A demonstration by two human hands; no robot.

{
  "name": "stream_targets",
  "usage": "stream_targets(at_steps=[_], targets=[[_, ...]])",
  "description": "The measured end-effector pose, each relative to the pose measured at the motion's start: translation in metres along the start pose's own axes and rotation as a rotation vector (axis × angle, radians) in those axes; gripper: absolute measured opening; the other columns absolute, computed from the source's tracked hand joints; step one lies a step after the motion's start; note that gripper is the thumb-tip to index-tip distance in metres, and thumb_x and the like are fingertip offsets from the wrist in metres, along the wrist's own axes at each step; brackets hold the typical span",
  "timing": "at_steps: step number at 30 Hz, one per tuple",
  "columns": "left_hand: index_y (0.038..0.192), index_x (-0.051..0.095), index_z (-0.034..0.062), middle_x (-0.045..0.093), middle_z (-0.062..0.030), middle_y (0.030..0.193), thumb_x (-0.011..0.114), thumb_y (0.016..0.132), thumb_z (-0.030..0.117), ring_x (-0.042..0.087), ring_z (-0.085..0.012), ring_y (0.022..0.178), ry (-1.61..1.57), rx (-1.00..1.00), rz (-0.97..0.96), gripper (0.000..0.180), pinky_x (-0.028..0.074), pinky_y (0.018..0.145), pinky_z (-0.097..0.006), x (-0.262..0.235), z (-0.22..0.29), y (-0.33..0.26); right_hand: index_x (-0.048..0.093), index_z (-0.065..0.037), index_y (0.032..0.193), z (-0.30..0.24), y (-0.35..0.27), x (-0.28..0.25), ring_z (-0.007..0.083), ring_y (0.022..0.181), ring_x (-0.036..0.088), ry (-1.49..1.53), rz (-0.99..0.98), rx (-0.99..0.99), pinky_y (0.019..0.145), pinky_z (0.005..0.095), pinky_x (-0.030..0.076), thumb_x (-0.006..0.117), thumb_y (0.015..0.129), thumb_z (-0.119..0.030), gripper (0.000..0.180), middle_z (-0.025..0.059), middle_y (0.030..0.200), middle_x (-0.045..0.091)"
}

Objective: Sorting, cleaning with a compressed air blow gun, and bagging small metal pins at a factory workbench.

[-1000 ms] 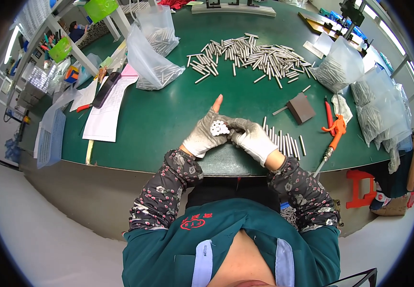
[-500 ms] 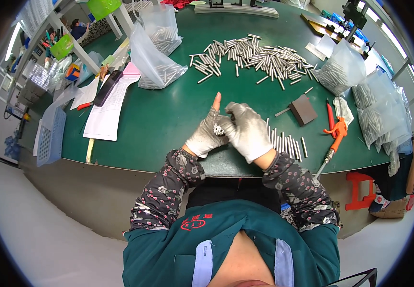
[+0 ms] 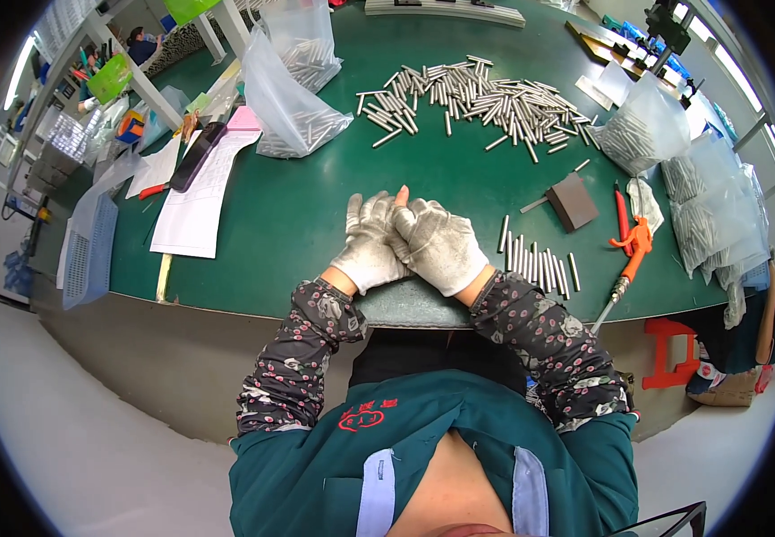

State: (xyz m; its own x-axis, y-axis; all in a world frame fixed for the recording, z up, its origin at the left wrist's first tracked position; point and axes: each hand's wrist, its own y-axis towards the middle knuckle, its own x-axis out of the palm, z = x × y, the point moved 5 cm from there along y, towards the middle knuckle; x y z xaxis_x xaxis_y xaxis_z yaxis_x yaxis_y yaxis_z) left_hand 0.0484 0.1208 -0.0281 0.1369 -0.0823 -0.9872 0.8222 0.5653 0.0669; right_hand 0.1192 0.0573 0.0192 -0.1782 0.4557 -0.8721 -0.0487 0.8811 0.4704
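My left hand (image 3: 370, 240) and my right hand (image 3: 439, 245), both in worn whitish gloves, are pressed together just above the table's near edge. The right one lies over the left one's thumb side, its fingers bent round. A bare fingertip pokes up between them. The bundle of metal pins that showed in my left hand earlier is hidden now inside the closed hands. Beside my right hand, a row of metal pins (image 3: 535, 267) lies side by side on the green table (image 3: 298, 206). A large loose heap of pins (image 3: 486, 100) is spread farther back.
Right of the row are a brown block (image 3: 572, 203), a red pen-like tool (image 3: 622, 208) and an orange air gun (image 3: 635, 240). Bags of pins (image 3: 642, 125) stand at the right, more bags (image 3: 293, 116) at the left. Papers (image 3: 192, 210) and a blue basket (image 3: 89, 255) are left.
My right hand has closed over my left, and the pin ends that showed between them are covered. Both hands have shifted slightly left. The view has tilted a little.
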Motion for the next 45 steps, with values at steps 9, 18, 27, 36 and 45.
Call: stream_targets(at_steps=[9,18,27,36,45], targets=[[0.138,-0.001,0.0011,0.022,-0.0272,0.136,0.074,0.052,0.057,0.017,-0.0367,0.130,-0.510,0.159,0.287,0.128,0.012,0.106,-0.046,-0.019,-0.004,-0.013,0.056,-0.004,0.082,0.049,0.001,0.017,0.0203,0.056,0.057,1.438,0.234,1.051,0.050,0.0318,0.045,0.047,0.085,-0.028,0.026,0.0064,0.064,0.059],[0.109,0.044,0.0062,0.057,-0.0085,0.108,0.076,0.066,0.015,0.058,-0.0158,0.094,-1.401,0.317,0.599,0.054,0.033,0.098,-0.033,-0.041,0.047,0.001,0.054,-0.006,0.096,0.013,-0.013,0.047,0.0168,0.082,0.058,2.442,0.163,0.825,0.076,0.0299,0.048,0.035,0.092,-0.020,0.024,0.0053,0.090,0.060],[0.089,0.050,0.0070,0.059,-0.0030,0.083,0.066,0.068,-0.005,0.056,-0.0118,0.083,-1.422,0.179,0.591,0.029,0.044,0.086,-0.028,-0.058,0.027,-0.001,0.058,-0.006,0.100,0.036,-0.027,-0.020,0.0130,0.059,0.054,1.062,0.013,0.988,0.049,0.0254,0.043,0.045,0.086,-0.024,0.026,0.0055,0.079,0.059],[0.088,0.053,0.0075,0.057,0.0014,0.079,0.069,0.066,0.001,0.053,-0.0070,0.072,-1.401,0.056,0.101,0.028,0.045,0.066,-0.021,0.002,0.014,0.002,0.058,-0.003,0.102,0.043,-0.024,-0.034,0.0134,0.073,0.056,1.021,-0.117,0.689,0.062,0.0232,0.043,0.051,0.080,-0.018,0.027,0.0077,0.089,0.061],[0.086,0.053,0.0073,0.057,0.0025,0.076,0.067,0.066,0.000,0.054,-0.0065,0.071,-1.390,0.028,0.096,0.025,0.046,0.065,-0.021,0.000,0.013,-0.003,0.059,-0.005,0.097,0.186,-0.125,-0.156,0.0330,0.091,0.058,-0.338,0.069,1.164,0.079,0.0387,0.045,0.050,0.079,-0.043,0.043,0.0168,0.097,0.061]])
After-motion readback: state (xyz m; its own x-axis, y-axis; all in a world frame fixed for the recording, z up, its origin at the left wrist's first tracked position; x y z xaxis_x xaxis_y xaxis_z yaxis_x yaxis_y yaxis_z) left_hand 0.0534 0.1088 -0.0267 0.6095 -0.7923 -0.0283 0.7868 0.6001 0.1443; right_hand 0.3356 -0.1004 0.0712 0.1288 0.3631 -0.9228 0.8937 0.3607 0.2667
